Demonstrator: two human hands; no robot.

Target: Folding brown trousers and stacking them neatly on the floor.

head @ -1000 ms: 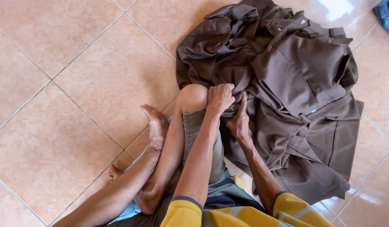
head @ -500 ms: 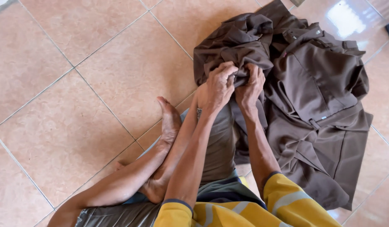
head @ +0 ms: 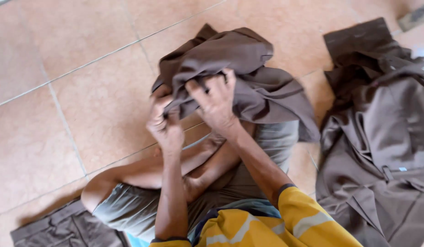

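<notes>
Floor (head: 74, 105) tiles carry a brown heap (head: 386, 137) at right. Brown garment (head: 239, 73), bunched over the knees, looks soft, light, limp; best gathered at edges. Left hand (head: 165, 123) and right hand (head: 216, 103) fingers clench its folds.

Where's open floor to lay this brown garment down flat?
Bare tile floor lies on the left side, bordered by the bent knee below and the brown garment that the left hand and right hand grip. A narrower strip runs along the top. The right side is crowded by the heap of brown clothes.
</notes>
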